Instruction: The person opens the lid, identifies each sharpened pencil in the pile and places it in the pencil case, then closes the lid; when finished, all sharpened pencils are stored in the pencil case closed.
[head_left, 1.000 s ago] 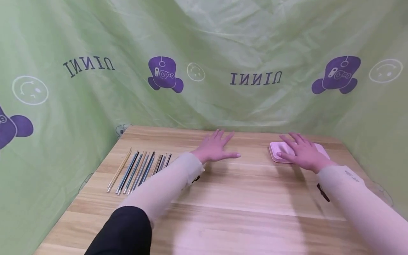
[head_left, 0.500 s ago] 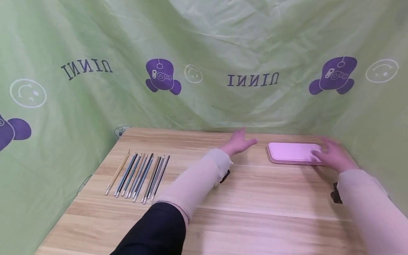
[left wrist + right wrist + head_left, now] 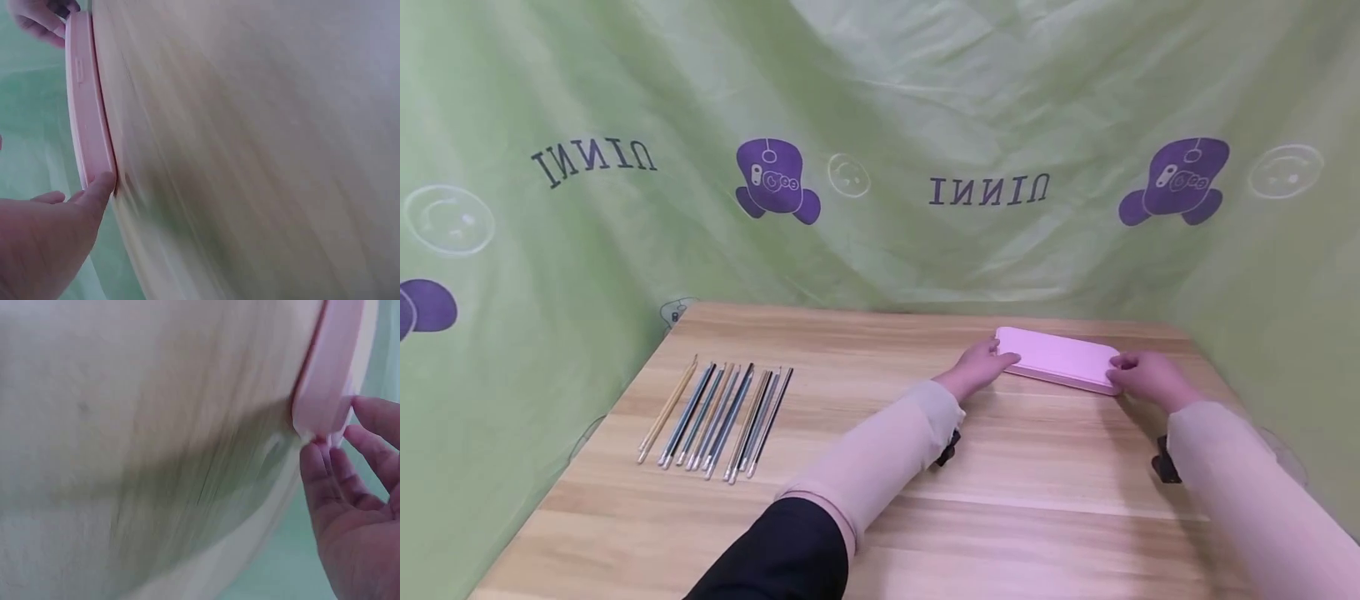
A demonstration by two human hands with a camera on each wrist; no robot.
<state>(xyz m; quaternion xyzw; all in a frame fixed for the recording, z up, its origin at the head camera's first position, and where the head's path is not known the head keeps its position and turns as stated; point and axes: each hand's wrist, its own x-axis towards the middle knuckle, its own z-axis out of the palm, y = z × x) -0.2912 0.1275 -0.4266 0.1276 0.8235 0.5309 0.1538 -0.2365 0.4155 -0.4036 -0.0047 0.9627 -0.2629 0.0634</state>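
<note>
A long pink pencil case [image 3: 1058, 357] with rounded corners lies near the back of the wooden table, slightly tilted, with its lid closed. My left hand [image 3: 977, 368] grips its left end, thumb at the front and fingers behind. At the right end, the fingers and thumb of my right hand [image 3: 1152, 379] pinch the corner. In the left wrist view, the long front side of the pencil case [image 3: 87, 100] shows a small raised latch. The right wrist view has my right hand [image 3: 356, 481] with fingertips around the end of the case.
Several pencils [image 3: 718, 421] lie side by side at the left of the wooden table [image 3: 970, 517], eraser ends toward me. A green curtain [image 3: 895, 100] with purple prints hangs behind the table and along its sides.
Both hands have come to the pencil case's ends, the left moving right and the right moving inward. The case has shifted left and turned slightly. The pencils lie as before.
</note>
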